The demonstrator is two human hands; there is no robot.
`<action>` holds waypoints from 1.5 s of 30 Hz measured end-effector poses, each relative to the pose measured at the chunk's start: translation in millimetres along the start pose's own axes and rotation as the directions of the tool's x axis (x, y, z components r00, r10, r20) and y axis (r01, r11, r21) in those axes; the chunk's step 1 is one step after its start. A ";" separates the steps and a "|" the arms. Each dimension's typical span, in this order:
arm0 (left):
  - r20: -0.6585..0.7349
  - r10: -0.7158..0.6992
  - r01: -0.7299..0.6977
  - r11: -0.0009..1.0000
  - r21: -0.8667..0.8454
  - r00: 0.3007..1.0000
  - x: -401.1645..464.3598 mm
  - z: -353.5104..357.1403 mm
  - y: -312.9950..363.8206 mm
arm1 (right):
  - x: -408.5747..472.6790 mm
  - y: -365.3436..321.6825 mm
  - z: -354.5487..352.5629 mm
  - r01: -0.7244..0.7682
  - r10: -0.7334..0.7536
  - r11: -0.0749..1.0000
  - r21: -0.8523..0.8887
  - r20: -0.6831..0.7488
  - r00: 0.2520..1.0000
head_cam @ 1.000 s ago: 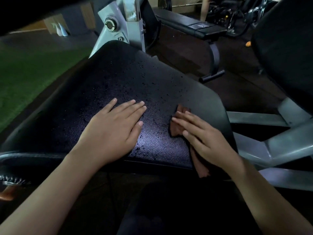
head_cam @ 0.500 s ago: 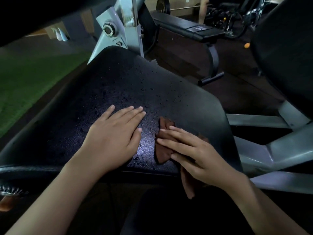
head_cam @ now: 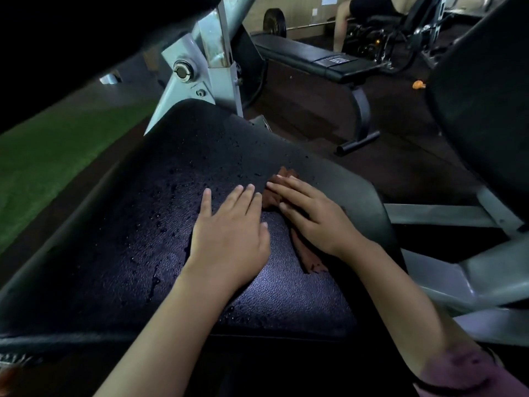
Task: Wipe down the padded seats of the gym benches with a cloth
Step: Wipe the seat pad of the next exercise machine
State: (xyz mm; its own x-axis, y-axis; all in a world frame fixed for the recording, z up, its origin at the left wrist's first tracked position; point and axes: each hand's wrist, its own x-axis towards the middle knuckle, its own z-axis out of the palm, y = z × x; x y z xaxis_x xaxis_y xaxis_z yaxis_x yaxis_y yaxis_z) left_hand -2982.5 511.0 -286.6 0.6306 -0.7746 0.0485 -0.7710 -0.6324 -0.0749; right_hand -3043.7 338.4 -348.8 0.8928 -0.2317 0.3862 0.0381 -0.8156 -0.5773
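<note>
Head view, looking down over both forearms. Left hand [head_cam: 232,236] flat on the padded seat [head_cam: 143,224], palm down, fingers straight and close together, thumb lying alongside; grip wide, holding nothing, just pressing the wet vinyl. Right hand [head_cam: 312,216] just beside it, nearly touching at the fingertips, angled inward, fingers [head_cam: 282,189] extended and flat on top of the brown cloth [head_cam: 310,257]; grip wide too, pressing rather than pinching. Cloth pinned between that palm and the seat, one end poking out past the fingertips, the other trailing back below the wrist. Water droplets [head_cam: 200,173] scattered across the pad ahead of and left of the left hand; glossy patch of light under the left wrist. Purple sleeve [head_cam: 463,371] at the right elbow. Grey steel frame [head_cam: 206,78] rising beyond both hands, a flat black bench [head_cam: 309,57] farther off past the right hand, green turf [head_cam: 43,161] far to the left.
</note>
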 end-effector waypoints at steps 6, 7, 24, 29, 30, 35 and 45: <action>-0.042 -0.021 0.021 1.000 -0.001 0.999 -0.9 5.8 -0.3 | -9.6 -6.7 5.0 0.053 -0.045 0.981 -0.186 0.045 0.998; -0.035 -0.026 0.026 1.000 -0.004 0.999 -0.6 5.5 0.1 | -7.0 -8.2 6.4 0.035 -0.028 0.981 -0.193 0.037 0.999; -0.040 -0.063 0.061 0.998 -0.029 0.997 3.4 4.5 4.2 | 74.6 75.4 -11.4 -0.282 0.276 0.944 -0.171 -0.062 0.959; -0.051 -0.068 0.068 0.998 -0.004 0.996 5.3 7.5 4.9 | 41.2 42.0 -2.9 -0.223 0.228 0.939 -0.262 -0.011 0.974; -0.052 -0.072 0.072 0.997 -0.006 0.996 5.4 7.8 5.5 | 41.3 34.1 0.4 -0.201 0.207 0.941 -0.273 -0.005 0.978; -0.070 -0.083 0.082 0.996 -0.020 0.994 6.5 8.8 6.5 | 88.8 29.1 13.9 -0.099 0.103 0.970 -0.222 0.009 0.995; -0.088 -0.077 0.075 0.997 -0.028 0.993 3.8 9.5 6.2 | 97.3 81.6 -11.0 -0.366 0.358 0.917 -0.161 -0.076 0.931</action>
State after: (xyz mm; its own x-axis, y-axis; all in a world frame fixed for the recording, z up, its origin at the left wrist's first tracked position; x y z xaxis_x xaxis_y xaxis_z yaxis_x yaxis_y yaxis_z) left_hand -2984.0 504.2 -296.4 0.6781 -0.7211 0.1417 -0.7235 -0.6889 -0.0433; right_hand -2958.7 243.4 -350.4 0.8103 -0.5480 0.2075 -0.3637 -0.7481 -0.5551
